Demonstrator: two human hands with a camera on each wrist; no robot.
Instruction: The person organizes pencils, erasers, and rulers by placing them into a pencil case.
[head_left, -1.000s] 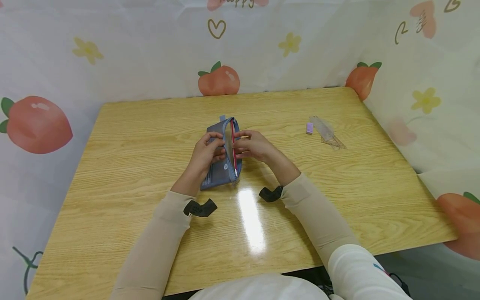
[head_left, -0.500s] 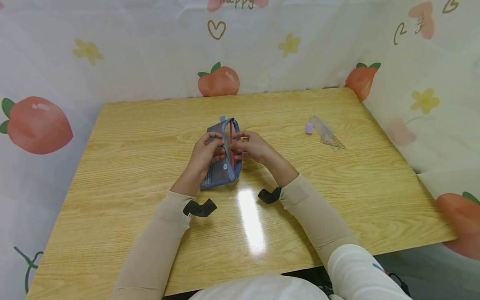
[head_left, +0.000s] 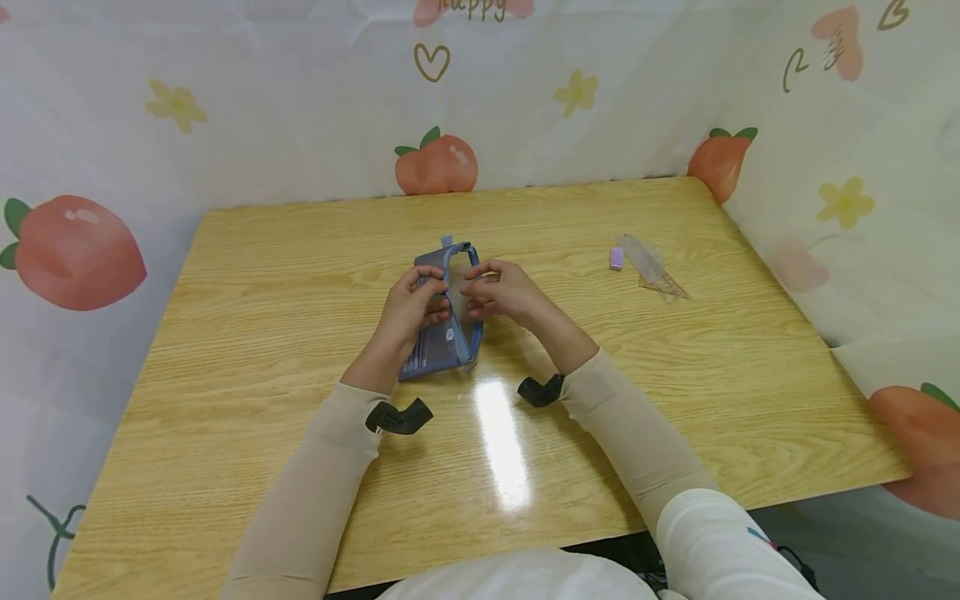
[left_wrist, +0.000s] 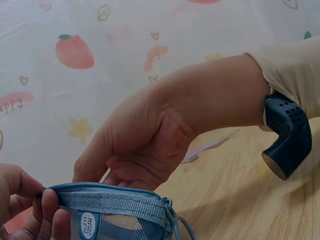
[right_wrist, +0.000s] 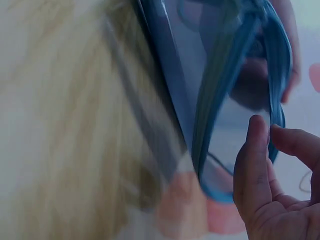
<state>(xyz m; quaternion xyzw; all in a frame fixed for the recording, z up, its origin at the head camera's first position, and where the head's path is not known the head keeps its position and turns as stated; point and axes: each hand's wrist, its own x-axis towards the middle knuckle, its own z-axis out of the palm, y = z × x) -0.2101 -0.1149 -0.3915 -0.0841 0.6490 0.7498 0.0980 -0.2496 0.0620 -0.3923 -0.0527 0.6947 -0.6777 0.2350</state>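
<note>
"happy" on backdrop (head_left: 307, 100) (pouch label (left_wrist: 89, 226) unclear)

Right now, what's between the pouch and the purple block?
Head view: the right hand, at the pouch, then bare table up to the purple block.

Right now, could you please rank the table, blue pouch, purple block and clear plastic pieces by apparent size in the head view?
1. Table
2. Blue pouch
3. Clear plastic pieces, taken together
4. Purple block
</note>
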